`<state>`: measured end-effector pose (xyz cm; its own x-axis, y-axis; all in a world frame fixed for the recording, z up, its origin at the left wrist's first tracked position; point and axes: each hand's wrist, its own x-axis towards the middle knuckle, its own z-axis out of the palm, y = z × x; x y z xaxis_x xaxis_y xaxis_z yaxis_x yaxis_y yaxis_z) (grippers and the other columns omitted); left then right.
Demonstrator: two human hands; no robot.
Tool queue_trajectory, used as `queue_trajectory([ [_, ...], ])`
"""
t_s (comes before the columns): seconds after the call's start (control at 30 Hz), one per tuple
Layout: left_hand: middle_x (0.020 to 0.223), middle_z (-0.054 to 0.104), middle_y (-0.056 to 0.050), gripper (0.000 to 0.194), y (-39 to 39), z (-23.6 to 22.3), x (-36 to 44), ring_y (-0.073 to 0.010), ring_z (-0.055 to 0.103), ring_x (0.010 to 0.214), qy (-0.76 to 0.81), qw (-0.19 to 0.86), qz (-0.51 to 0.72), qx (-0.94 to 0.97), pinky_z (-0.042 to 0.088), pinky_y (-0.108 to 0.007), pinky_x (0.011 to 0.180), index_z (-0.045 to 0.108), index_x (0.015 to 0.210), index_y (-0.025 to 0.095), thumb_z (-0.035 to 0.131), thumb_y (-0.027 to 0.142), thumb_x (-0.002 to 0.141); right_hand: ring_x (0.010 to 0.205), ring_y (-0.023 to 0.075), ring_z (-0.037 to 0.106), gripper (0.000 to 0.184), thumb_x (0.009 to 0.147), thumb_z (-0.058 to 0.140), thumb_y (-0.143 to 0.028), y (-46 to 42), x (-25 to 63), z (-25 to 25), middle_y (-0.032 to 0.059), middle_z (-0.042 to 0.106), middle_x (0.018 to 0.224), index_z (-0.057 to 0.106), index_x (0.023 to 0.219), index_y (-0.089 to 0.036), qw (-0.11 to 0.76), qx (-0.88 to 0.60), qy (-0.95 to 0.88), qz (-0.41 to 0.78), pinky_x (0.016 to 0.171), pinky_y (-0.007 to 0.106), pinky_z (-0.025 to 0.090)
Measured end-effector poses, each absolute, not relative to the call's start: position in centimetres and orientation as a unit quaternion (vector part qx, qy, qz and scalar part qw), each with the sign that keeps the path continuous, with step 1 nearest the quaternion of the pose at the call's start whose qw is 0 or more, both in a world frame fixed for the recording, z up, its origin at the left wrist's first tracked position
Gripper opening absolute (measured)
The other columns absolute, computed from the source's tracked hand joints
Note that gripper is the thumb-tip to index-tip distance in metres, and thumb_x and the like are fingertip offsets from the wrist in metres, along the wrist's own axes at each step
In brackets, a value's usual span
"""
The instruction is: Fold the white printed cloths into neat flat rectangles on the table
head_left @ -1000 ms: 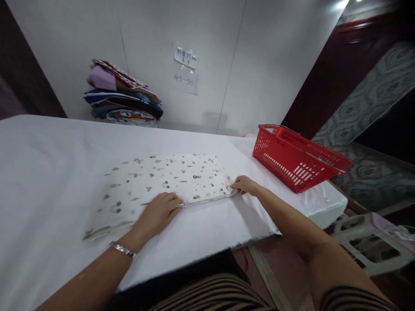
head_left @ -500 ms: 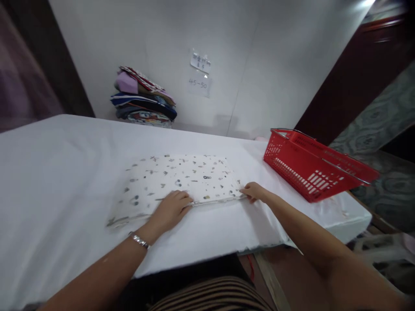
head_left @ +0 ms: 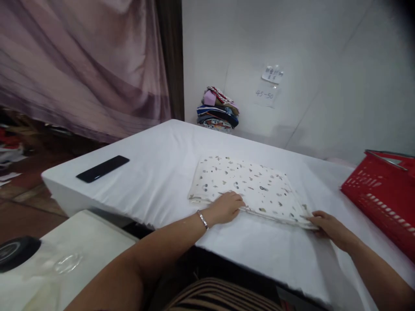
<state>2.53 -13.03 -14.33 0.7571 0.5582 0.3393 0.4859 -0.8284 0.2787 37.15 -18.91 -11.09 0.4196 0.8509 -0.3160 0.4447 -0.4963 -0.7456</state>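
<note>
A folded white cloth point(head_left: 244, 181) with small printed motifs lies flat on the white-covered table, its layered near edge towards me. My left hand point(head_left: 228, 206) rests on that edge, fingers lying over the top layer and the thumb beside the edge. At the cloth's near right corner, my right hand point(head_left: 326, 226) pinches the layers between thumb and fingers; some of its fingertips are hidden under the cloth. A silver bracelet point(head_left: 203, 219) circles my left wrist.
A red plastic basket point(head_left: 378, 190) stands on the table's right side. Folded clothes point(head_left: 218, 110) are piled against the wall. A black phone-like slab point(head_left: 103, 168) lies at the table's left end. Below left is a pale surface point(head_left: 97, 242) holding a dark round object point(head_left: 18, 252).
My view has swung left, bringing the curtain and the dark slab into sight. Both hands keep their places on the cloth, which looks unchanged.
</note>
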Motion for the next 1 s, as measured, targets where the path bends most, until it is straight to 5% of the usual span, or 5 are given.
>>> queue_trajectory([
  [0.17, 0.105, 0.059, -0.006, 0.024, -13.2, -15.2, 2.9, -0.0186, 0.050, 0.098, 0.260, 0.074, 0.203, 0.941, 0.040, -0.032, 0.087, 0.058, 0.104, 0.018, 0.047, 0.013, 0.083, 0.057, 0.0144, 0.053, 0.051, 0.045, 0.077, -0.039, -18.9, 39.0, -12.4, 0.0001, 0.057, 0.067, 0.054, 0.087, -0.019, 0.277, -0.809, -0.361, 0.372, 0.050, 0.026, 0.049],
  [0.3, 0.106, 0.059, -0.006, 0.023, -13.5, -15.8, 1.5, -0.0196, 0.049, 0.103, 0.284, 0.056, 0.213, 0.933, 0.039, -0.035, 0.088, 0.057, 0.105, 0.021, 0.048, 0.015, 0.084, 0.052, 0.0137, 0.050, 0.054, 0.050, 0.073, -0.046, -19.2, 39.5, -13.1, -0.0016, 0.055, 0.061, 0.054, 0.093, -0.018, 0.269, -0.807, -0.385, 0.358, 0.047, 0.025, 0.045],
  [0.57, 0.108, 0.057, -0.007, 0.035, -15.8, -16.0, -8.9, -0.0231, 0.051, 0.101, 0.589, 0.034, 0.304, 0.748, 0.042, -0.040, 0.087, 0.053, 0.113, 0.022, 0.055, 0.030, 0.079, 0.054, 0.0127, 0.052, 0.059, 0.053, 0.076, -0.047, -19.9, 40.9, -14.6, 0.0003, 0.061, 0.070, 0.057, 0.102, -0.019, 0.340, -0.783, -0.353, 0.384, 0.047, 0.022, 0.046],
  [0.8, 0.094, 0.059, -0.010, 0.023, -17.5, -14.0, -8.6, -0.0271, 0.051, 0.091, 0.696, 0.036, 0.206, 0.687, 0.040, -0.042, 0.078, 0.058, 0.083, 0.016, 0.054, 0.038, 0.078, 0.052, 0.0138, 0.054, 0.056, 0.055, 0.077, -0.043, -19.6, 42.2, -15.7, 0.0021, 0.064, 0.074, 0.057, 0.101, -0.020, 0.361, -0.762, -0.345, 0.412, 0.046, 0.023, 0.048],
  [1.0, 0.089, 0.059, -0.007, 0.018, -16.3, -14.1, -7.8, -0.0239, 0.051, 0.085, 0.688, 0.038, 0.202, 0.696, 0.038, -0.036, 0.073, 0.058, 0.079, 0.017, 0.051, 0.033, 0.079, 0.051, 0.0117, 0.051, 0.053, 0.056, 0.078, -0.040, -19.9, 41.4, -15.2, -0.0003, 0.060, 0.068, 0.056, 0.100, -0.020, 0.373, -0.750, -0.337, 0.429, 0.044, 0.021, 0.045],
])
